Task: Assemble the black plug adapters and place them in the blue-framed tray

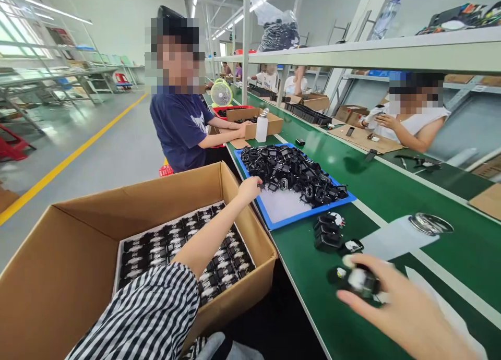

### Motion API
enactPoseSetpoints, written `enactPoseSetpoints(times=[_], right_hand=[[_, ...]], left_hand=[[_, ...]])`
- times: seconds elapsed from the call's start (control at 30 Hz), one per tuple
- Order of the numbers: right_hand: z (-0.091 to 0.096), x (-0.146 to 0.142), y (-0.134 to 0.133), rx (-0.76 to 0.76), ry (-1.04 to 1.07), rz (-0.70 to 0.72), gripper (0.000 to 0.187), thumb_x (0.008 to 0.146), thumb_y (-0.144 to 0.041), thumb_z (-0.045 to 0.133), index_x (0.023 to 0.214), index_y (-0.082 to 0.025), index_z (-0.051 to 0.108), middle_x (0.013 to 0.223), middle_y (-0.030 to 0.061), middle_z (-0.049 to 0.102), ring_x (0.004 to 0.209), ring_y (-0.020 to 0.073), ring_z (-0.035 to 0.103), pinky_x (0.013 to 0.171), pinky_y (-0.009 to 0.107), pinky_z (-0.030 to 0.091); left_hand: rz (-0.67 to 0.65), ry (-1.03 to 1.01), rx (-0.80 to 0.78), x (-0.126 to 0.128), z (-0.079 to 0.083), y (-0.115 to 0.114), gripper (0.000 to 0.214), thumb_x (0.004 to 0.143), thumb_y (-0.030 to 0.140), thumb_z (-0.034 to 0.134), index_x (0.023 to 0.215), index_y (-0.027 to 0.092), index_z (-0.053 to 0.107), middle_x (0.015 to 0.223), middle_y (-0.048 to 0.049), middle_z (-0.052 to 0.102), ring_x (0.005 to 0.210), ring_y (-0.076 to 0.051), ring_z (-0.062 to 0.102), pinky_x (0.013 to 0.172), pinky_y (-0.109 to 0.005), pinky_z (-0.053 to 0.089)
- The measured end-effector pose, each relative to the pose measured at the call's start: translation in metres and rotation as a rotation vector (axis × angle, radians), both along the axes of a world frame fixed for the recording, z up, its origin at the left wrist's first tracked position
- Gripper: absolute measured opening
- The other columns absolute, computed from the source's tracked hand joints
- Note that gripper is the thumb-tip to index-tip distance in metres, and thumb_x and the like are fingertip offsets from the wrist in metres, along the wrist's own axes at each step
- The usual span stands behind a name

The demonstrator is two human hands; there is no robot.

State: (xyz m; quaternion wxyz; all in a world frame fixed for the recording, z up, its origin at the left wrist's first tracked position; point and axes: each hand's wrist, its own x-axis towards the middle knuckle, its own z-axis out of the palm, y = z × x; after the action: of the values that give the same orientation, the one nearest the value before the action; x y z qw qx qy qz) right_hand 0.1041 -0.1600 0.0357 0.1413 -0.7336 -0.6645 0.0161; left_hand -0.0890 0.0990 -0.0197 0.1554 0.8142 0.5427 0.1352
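Note:
My left hand (249,189) reaches over the cardboard box (250,282) to the near left edge of a blue tray (274,225). Its fingers are curled in beside a pile of black plug adapters (282,164); whether it grips one is hidden. Above the green table, my right hand (395,302) is closed on a black plug adapter (368,280) with a whitish face, blurred by motion, between thumb and fingers. Several black adapters (327,232) stand in a row just beyond it. Inside the box, rows of black adapters with whitish parts (183,240) fill a white-edged tray.
A metal-topped white bottle (407,237) lies to the right; another pump bottle (262,126) stands beyond the tray. A co-worker in dark blue (176,125) is at a carton (270,122). Another person (415,120) works across the table (391,185). A shelf (383,49) runs overhead.

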Motion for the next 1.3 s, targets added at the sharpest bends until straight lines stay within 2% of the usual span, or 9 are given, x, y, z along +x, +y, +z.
enactPoseSetpoints(times=[0.1,0.17,0.33,0.5,0.63,0.8,0.93,1.1,1.3], right_hand=[[-0.028,-0.038,0.029,-0.157,-0.053,0.053,0.024,0.065,-0.037,0.053,0.081,-0.019,0.046,0.073,0.0019,0.054,0.061,0.0164,0.053,0.048,0.024,0.042],[-0.046,-0.055,0.045,-0.140,-0.163,-0.010,0.022,0.069,-0.035,0.050,0.079,-0.016,0.046,0.070,0.0052,0.052,0.065,0.0195,0.053,0.048,0.026,0.041],[-0.070,-0.062,0.054,-0.182,-0.225,-0.078,0.039,0.072,-0.035,0.049,0.098,-0.006,0.044,0.082,0.0150,0.052,0.078,0.0248,0.051,0.054,0.029,0.042],[-0.036,-0.036,0.042,-0.227,0.022,-0.035,0.049,0.073,-0.030,0.046,0.115,-0.011,0.031,0.098,0.0133,0.049,0.087,0.0235,0.049,0.067,0.032,0.043],[-0.007,-0.012,0.038,-0.059,0.281,-0.145,0.039,0.074,-0.028,0.040,0.111,-0.018,0.037,0.088,0.0071,0.053,0.071,0.0173,0.053,0.063,0.030,0.044],[-0.019,-0.007,0.048,0.001,0.587,-0.080,0.037,0.071,-0.028,0.040,0.107,-0.019,0.039,0.085,0.0049,0.054,0.067,0.0139,0.053,0.063,0.028,0.044],[-0.028,-0.021,0.058,0.081,0.660,-0.003,0.042,0.071,-0.028,0.041,0.111,-0.018,0.036,0.085,0.0057,0.053,0.071,0.0139,0.053,0.068,0.030,0.043],[-0.011,-0.020,0.056,0.055,0.469,0.001,0.039,0.071,-0.029,0.039,0.109,-0.020,0.039,0.086,0.0049,0.054,0.070,0.0147,0.052,0.063,0.028,0.043],[-0.007,0.035,0.027,-0.422,-0.105,-0.364,0.032,0.068,-0.027,0.042,0.096,-0.018,0.054,0.079,0.0092,0.055,0.058,0.0200,0.052,0.041,0.026,0.037]], left_hand=[[-0.052,0.045,0.021,0.017,-0.010,0.005,0.029,0.068,0.013,0.042,0.095,0.016,0.050,0.096,-0.0056,0.052,0.091,-0.016,0.046,0.077,-0.025,0.037],[-0.080,0.072,0.044,0.029,-0.013,0.004,0.032,0.067,0.014,0.044,0.098,0.017,0.048,0.097,-0.0065,0.050,0.094,-0.018,0.044,0.078,-0.026,0.037],[-0.083,0.110,0.078,0.048,-0.013,0.005,0.038,0.064,0.012,0.045,0.102,0.013,0.042,0.094,-0.0110,0.048,0.092,-0.023,0.044,0.073,-0.032,0.039],[-0.107,0.076,0.108,0.046,-0.013,-0.002,0.040,0.063,0.014,0.047,0.102,0.016,0.040,0.100,-0.0100,0.041,0.083,-0.021,0.049,0.069,-0.031,0.040],[-0.194,-0.288,0.138,0.041,-0.012,-0.024,0.032,0.062,0.010,0.045,0.092,0.017,0.042,0.099,-0.0040,0.037,0.067,-0.007,0.050,0.065,-0.021,0.041],[-0.314,-0.773,-0.012,0.041,-0.007,-0.062,0.027,0.061,0.006,0.043,0.087,0.014,0.040,0.093,-0.0027,0.041,0.058,-0.001,0.047,0.056,-0.016,0.042],[-0.405,-0.934,-0.116,0.040,-0.001,-0.082,0.030,0.064,0.006,0.041,0.092,0.016,0.040,0.088,-0.0019,0.046,0.071,-0.004,0.049,0.065,-0.018,0.043],[-0.454,-0.920,-0.104,0.036,0.009,-0.089,0.026,0.064,0.006,0.042,0.088,0.015,0.048,0.080,-0.0012,0.053,0.073,-0.006,0.051,0.070,-0.021,0.043],[-0.450,-0.490,-0.262,0.029,-0.002,-0.082,0.024,0.061,0.005,0.042,0.080,0.014,0.053,0.071,0.0018,0.058,0.061,-0.007,0.053,0.064,-0.022,0.045]])
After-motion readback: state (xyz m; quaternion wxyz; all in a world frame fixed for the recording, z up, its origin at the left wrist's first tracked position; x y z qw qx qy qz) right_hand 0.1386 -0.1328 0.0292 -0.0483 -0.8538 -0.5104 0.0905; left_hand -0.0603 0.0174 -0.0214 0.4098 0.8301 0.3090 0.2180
